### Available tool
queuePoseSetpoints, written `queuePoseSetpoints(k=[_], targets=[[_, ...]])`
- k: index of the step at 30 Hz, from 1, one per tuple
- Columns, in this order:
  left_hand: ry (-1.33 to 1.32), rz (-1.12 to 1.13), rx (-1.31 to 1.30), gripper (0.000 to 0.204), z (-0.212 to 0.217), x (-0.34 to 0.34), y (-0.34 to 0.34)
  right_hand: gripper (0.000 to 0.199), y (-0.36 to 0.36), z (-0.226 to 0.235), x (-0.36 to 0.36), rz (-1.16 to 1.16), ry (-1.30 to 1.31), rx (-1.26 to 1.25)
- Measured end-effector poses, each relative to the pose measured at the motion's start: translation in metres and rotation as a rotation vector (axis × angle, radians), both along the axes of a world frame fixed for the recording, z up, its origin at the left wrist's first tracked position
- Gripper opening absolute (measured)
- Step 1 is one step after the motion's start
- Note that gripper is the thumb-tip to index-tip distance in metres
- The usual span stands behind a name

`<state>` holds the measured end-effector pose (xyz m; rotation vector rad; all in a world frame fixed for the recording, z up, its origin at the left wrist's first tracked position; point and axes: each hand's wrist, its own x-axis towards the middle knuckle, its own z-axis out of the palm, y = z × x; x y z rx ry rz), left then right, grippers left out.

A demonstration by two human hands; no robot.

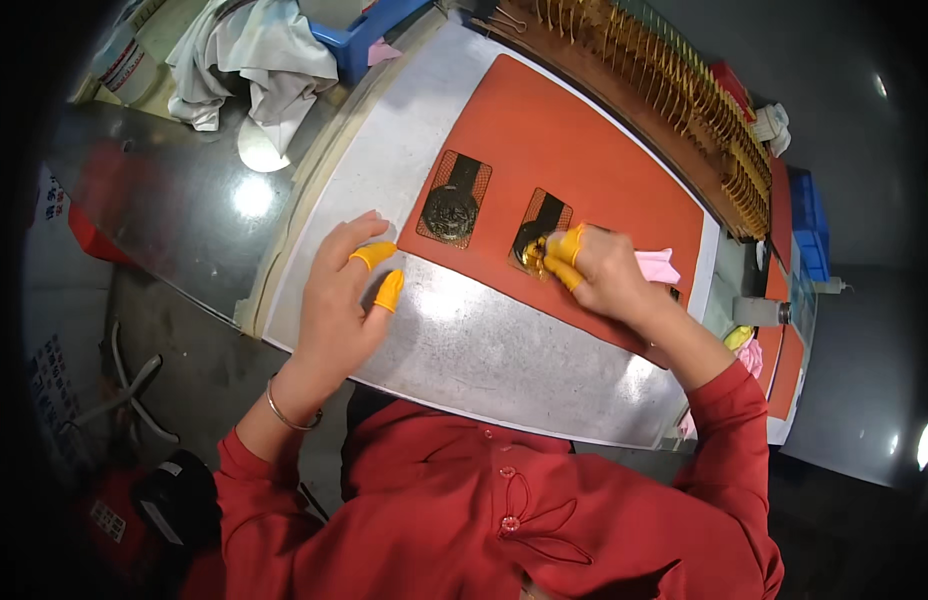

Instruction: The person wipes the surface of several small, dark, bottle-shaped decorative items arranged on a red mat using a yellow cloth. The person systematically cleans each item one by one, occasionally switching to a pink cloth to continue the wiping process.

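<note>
My left hand (339, 300) hovers over the grey metal tabletop (454, 320), fingers apart, nothing in it, with yellow finger cots on two digits. My right hand (604, 270), also in yellow finger cots, has its fingers pinched together at the lower part of a black-and-gold patterned plate (549, 212). Something gold shows at the fingertips, but what they hold is hidden. A similar plate (452, 200) with a round black motif lies to the left. Both rest on an orange-red mat (574, 130). A pink cloth (659, 265) lies partly behind my right hand.
Along the far right edge stands a brown rack (644, 70) with rows of gold-coloured pieces. Grey-white cloths (249, 60) and a blue bin (369, 35) are at the far left. A grey bottle (760, 311) lies at the right, near another pink cloth (750, 357).
</note>
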<state>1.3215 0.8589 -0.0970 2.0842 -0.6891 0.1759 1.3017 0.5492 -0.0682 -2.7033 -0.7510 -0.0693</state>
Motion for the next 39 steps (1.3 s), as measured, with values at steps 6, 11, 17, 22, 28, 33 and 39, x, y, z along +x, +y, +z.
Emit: queuePoseSetpoints(k=[6, 11, 17, 22, 28, 33, 39], targets=[[-0.013, -0.014, 0.018, 0.023, 0.001, -0.001, 0.002, 0.008, 0.011, 0.010, -0.015, 0.108, 0.066, 0.080], [-0.028, -0.009, 0.026, 0.023, 0.005, 0.001, -0.005, 0.009, -0.008, 0.006, 0.042, -0.208, -0.010, 0.029], [-0.005, -0.024, 0.010, 0.025, 0.003, 0.001, 0.002, 0.013, 0.041, 0.004, -0.019, 0.190, -0.052, -0.001], [-0.007, -0.020, 0.037, 0.025, 0.003, -0.003, -0.002, 0.010, -0.005, 0.024, -0.007, -0.231, -0.012, 0.102], [-0.003, -0.029, 0.037, 0.024, 0.005, 0.002, -0.002, 0.006, -0.017, 0.001, 0.014, -0.216, -0.109, 0.053], [-0.013, -0.013, 0.019, 0.023, 0.006, 0.001, -0.004, 0.011, 0.006, -0.014, -0.019, -0.022, -0.078, 0.121], [-0.001, -0.013, 0.011, 0.022, 0.005, 0.002, -0.008, 0.010, 0.005, 0.003, 0.047, -0.270, -0.013, 0.012]])
